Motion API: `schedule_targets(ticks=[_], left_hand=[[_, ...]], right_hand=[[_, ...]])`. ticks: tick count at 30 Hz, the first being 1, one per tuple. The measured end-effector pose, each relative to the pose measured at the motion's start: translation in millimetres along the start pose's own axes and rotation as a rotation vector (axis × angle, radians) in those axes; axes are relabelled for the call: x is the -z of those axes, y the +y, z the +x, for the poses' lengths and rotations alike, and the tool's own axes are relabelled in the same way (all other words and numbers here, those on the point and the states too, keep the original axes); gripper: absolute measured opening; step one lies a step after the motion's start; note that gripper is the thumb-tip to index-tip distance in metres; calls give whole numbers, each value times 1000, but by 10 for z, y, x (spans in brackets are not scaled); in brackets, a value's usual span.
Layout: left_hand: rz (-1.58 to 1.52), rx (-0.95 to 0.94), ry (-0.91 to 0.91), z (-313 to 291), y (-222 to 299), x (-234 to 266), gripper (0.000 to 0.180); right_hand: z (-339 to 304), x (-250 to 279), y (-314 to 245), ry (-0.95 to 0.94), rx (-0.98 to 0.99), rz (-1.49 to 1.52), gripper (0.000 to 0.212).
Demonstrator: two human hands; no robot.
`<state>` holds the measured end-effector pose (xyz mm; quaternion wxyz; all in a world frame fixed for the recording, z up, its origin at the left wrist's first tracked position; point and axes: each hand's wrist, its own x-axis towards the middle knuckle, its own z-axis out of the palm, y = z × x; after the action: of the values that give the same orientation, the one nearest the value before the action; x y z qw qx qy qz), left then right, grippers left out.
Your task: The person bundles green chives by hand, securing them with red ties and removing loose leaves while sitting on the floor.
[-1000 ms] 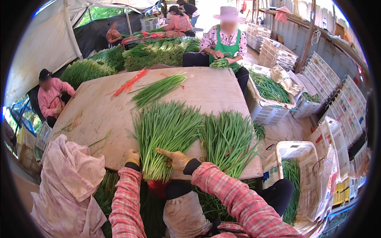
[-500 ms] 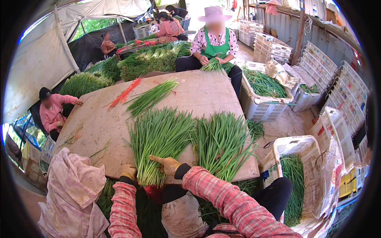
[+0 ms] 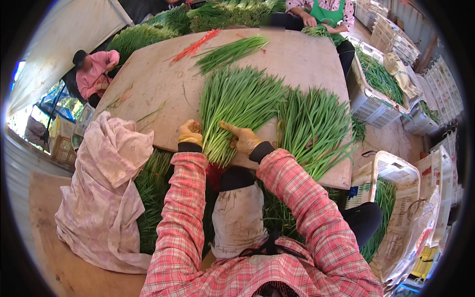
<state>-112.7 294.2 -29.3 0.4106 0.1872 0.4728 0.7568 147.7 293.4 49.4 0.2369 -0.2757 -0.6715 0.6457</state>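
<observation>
A large bunch of garlic chives lies on the board, its pale stem ends toward me. My right hand, in a yellow glove, curls against the right side of the stems, with its forefinger laid across them. My left hand, gloved the same way, is closed just left of the stems; whatever its fingers hold is hidden. To the right rests a second bunch of chives, apart from both hands. Farther back, a smaller bunch lies near red ties.
The wooden board ends just before my knees. A pinkish cloth is heaped at left. White crates of chives stand at right. One person in a green apron handles chives; another in pink sits at far left.
The view has tipped down, shifting the board and chives up and rightward in the picture. My left hand has moved forward from the board's edge to beside the stems. My right forefinger stays across them.
</observation>
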Motion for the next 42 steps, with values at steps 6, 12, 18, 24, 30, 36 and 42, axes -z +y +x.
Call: schedule_targets(ticks=[6,12,18,24,30,36,42], left_hand=[[455,-224,-173,-172,36,-181,16],[956,54,-482,-644,750,-1061,50],[1403,144,-835,-658,1004,-912,66],[1889,-325,-465,-1237,802,-933,83],[1773,-13,-413,-808,903,-676,93],[1864,9,-318,-935,909,-786,86],[2122,-534,-101,-1230,427,-743,45]], right_hand=[[26,56,219,46,37,-44,73],[-23,178,-81,68,59,118,62],[98,-132,-417,134,129,303,53],[312,-273,-495,125,118,372,37],[-135,-34,-743,41,99,45,20],[-645,-48,61,-288,-168,-306,9],[-344,-167,-524,74,145,-91,14]])
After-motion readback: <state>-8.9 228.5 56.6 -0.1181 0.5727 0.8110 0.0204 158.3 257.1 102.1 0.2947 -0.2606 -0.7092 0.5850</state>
